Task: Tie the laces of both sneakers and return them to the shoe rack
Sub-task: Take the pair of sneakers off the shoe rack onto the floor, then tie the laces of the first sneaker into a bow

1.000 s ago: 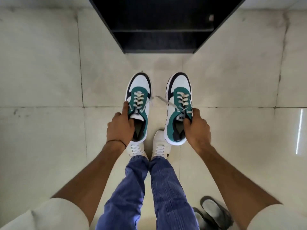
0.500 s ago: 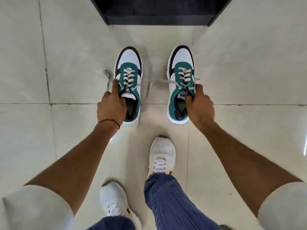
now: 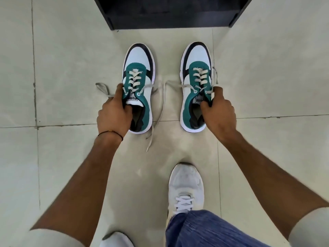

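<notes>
Two white, teal and black sneakers stand side by side on the tiled floor, toes pointing away from me. My left hand [image 3: 114, 115] grips the left sneaker [image 3: 139, 68] at its tongue and collar. My right hand [image 3: 218, 111] grips the right sneaker [image 3: 197, 63] the same way. Both pairs of laces are untied: loose ends [image 3: 159, 106] trail on the floor between the shoes, and one end [image 3: 103, 88] loops out left of my left hand. The black shoe rack [image 3: 170, 13] stands just beyond the toes.
My own white shoe [image 3: 186, 182] is planted on the floor below the right sneaker, with my blue trouser leg [image 3: 204, 229] over it. Another white shoe [image 3: 115, 239] shows at the bottom edge. Pale floor tiles [image 3: 62, 59] spread to both sides.
Both sneakers have come down onto the floor and stand further apart. My view has dropped closer, and I have stepped one foot back. The laces now lie spread on the tiles.
</notes>
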